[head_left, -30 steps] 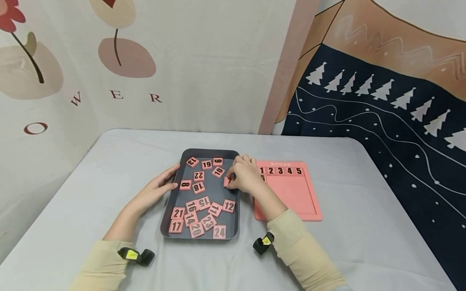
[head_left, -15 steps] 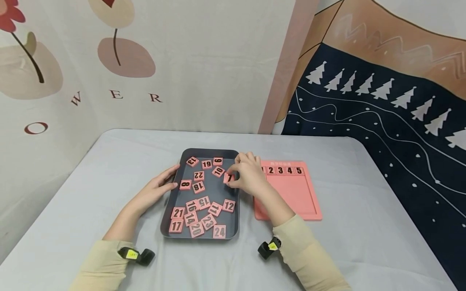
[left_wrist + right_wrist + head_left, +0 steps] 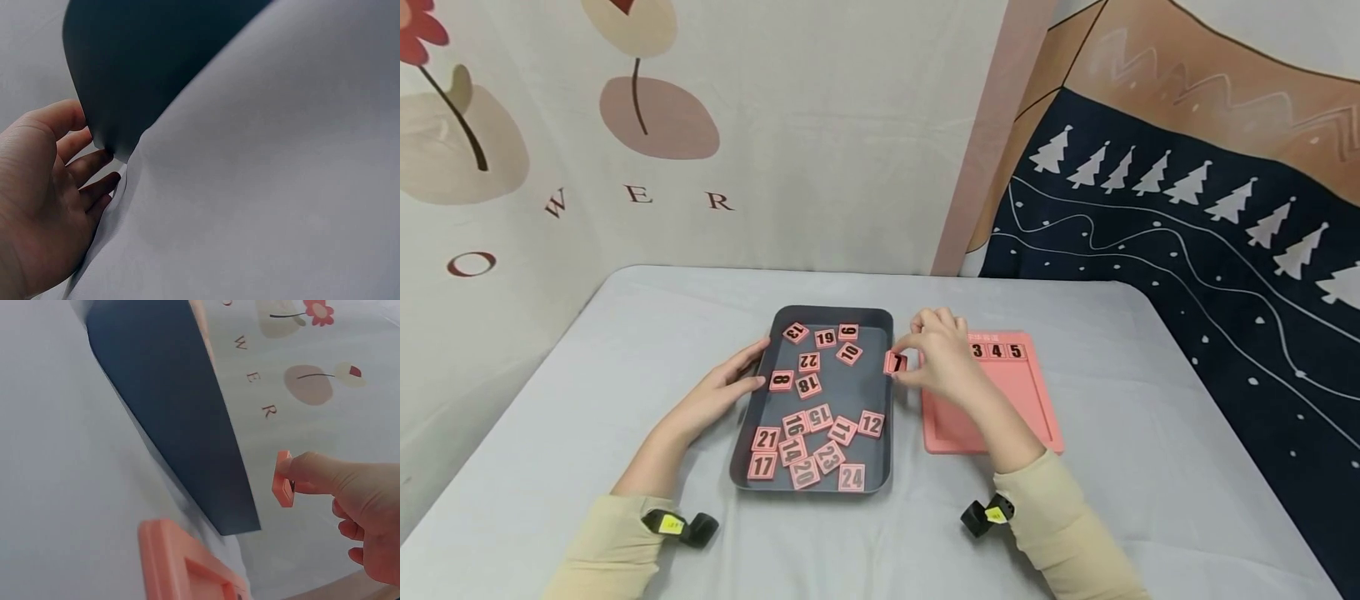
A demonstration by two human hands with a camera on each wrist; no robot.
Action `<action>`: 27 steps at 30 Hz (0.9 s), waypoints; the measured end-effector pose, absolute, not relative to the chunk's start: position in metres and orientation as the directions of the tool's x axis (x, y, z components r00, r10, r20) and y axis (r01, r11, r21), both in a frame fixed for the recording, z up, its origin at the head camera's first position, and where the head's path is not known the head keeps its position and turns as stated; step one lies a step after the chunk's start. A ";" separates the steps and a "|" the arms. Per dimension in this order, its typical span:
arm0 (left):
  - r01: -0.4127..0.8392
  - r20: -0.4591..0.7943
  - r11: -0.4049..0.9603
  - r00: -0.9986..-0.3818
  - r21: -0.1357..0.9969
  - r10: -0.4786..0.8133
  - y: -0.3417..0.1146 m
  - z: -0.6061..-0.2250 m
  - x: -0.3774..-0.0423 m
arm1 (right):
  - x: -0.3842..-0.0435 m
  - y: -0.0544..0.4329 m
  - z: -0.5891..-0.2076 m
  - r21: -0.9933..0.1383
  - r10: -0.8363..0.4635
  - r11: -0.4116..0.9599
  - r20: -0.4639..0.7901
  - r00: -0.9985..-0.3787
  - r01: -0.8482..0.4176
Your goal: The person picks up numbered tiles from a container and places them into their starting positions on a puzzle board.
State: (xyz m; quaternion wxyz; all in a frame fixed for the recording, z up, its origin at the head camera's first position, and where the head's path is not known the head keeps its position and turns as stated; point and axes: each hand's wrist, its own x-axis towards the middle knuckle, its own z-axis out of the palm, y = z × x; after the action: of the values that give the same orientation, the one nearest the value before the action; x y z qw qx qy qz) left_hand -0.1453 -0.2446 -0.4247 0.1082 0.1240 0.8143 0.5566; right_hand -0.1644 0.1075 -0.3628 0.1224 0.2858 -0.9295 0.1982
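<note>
The right hand has lifted tile 7 clear of the grey tray, pinching it above the grey table beside patterned wall cloths; the left hand rests relaxed against the tray.

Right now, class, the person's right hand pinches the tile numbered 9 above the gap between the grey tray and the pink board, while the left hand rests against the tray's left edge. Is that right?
Not quite: the tile pinched by the right hand reads 7, not 9, as the head view shows. The rest stands: it is held between the grey tray and the pink board, and the left hand rests against the tray's left edge.
</note>
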 end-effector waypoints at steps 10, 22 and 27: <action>0.087 -0.029 0.335 -0.945 0.938 0.326 -0.245 -0.425 -0.145 | -0.164 0.141 -0.360 -0.282 -0.470 0.775 0.340 -0.814 -0.565; 0.099 -0.017 0.322 -0.941 0.941 0.339 -0.246 -0.427 -0.146 | -0.174 0.181 -0.383 -0.307 -0.423 0.818 0.250 -0.871 -0.486; 0.099 -0.018 0.327 -0.941 0.940 0.337 -0.247 -0.429 -0.147 | -0.178 0.190 -0.394 -0.301 -0.424 0.824 0.234 -0.875 -0.479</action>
State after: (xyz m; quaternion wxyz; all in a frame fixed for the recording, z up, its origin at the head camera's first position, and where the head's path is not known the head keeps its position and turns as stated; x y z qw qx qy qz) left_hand -0.1471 -0.2471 -0.4287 0.1055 0.1351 0.8078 0.5639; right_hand -0.1781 0.1902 -0.3941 0.0785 0.2372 -0.9518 0.1777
